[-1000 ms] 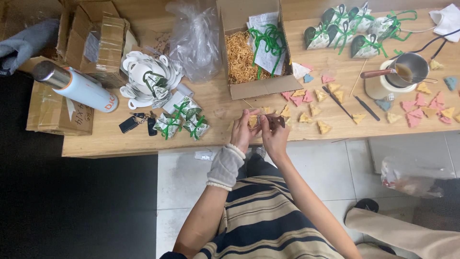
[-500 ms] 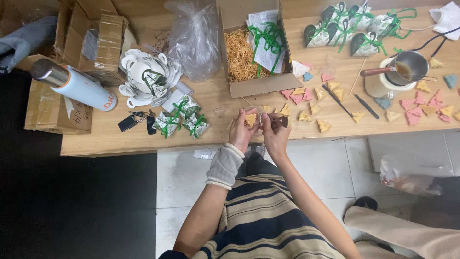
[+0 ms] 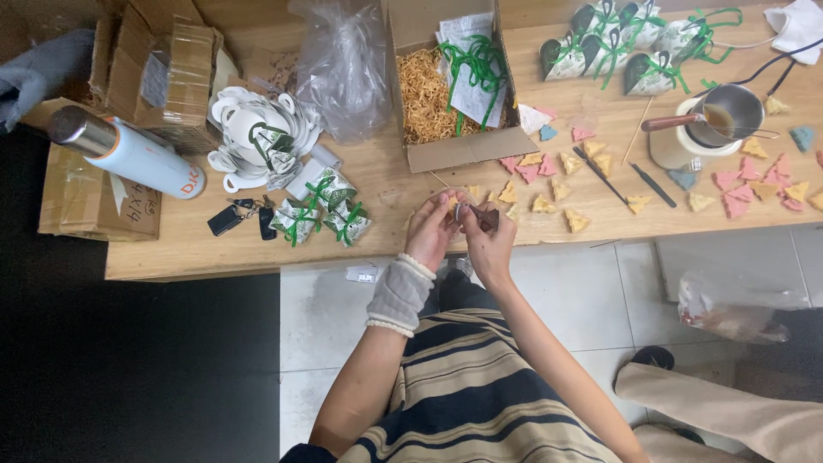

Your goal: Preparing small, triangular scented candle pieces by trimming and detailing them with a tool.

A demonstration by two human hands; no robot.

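My left hand [image 3: 431, 231], with a grey knitted cuff [image 3: 399, 296] on the wrist, pinches a small yellow triangular piece [image 3: 451, 204] at the near edge of the wooden table [image 3: 189, 249]. My right hand [image 3: 485, 238] presses against it and grips a thin dark tool [image 3: 485, 218] whose tip meets the piece. Both hands sit close together just over the table edge. Yellow, pink and blue triangular pieces [image 3: 549, 184] lie scattered on the table right beyond my fingers.
An open cardboard box [image 3: 454, 150] holds straw-like shreds and green ribbon. Ribbon-tied small packets [image 3: 321, 214] lie left, more packets [image 3: 617, 47] at the back right. A white bottle [image 3: 129, 154], keys [image 3: 231, 216], a metal pot [image 3: 729, 111] and a plastic bag [image 3: 343, 60] stand around.
My hands have stayed at the table edge; the fingers shifted slightly around the yellow piece and the tool. Nothing else moved.
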